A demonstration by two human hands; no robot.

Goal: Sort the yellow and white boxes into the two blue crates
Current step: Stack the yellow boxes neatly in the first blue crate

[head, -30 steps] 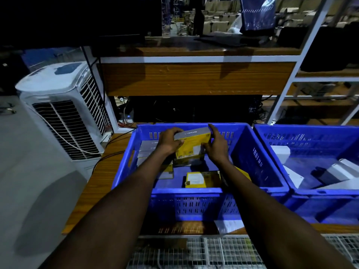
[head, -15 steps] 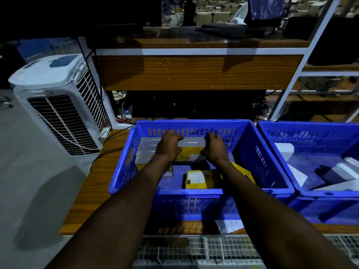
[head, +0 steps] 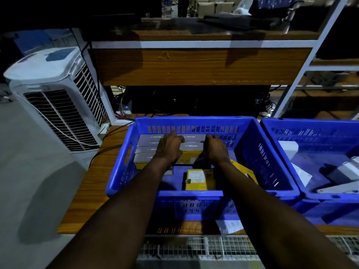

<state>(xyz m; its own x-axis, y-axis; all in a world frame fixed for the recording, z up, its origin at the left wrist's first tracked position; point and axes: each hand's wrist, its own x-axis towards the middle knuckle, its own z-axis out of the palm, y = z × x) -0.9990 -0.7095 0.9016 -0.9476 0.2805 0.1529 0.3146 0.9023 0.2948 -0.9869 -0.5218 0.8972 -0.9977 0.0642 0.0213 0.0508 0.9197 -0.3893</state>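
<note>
Two hands: your left hand (head: 169,149) and right hand (head: 216,149) hold one box (head: 191,151) by its short ends. The fingers are curled down and close together, and their tips are hidden behind the knuckles.
Box: yellow with a grey top, it lies between your fingers at the back of the left crate (head: 272,162), just short of the far wall.
Row (head: 147,149): more grey-topped boxes are packed just left of your left fingers. Whether they touch the held one cannot be told.
Loose box (head: 198,179): it lies flat, nearer you than your fingers.
Right crate (head: 310,126): it stands well right of your right fingers, with white boxes (head: 287,150) inside.
Handling: it looks like light, stiff card with a smooth printed skin, so likely a little slick. The corners would probably dent under a hard squeeze. The short ends look the best hold, with your fingers over the top edge.
Change: a second ago you held the box up and tilted, its yellow face toward you. Now it is down and level with the row, only the grey top showing, and your hands have sunk with it.
</note>
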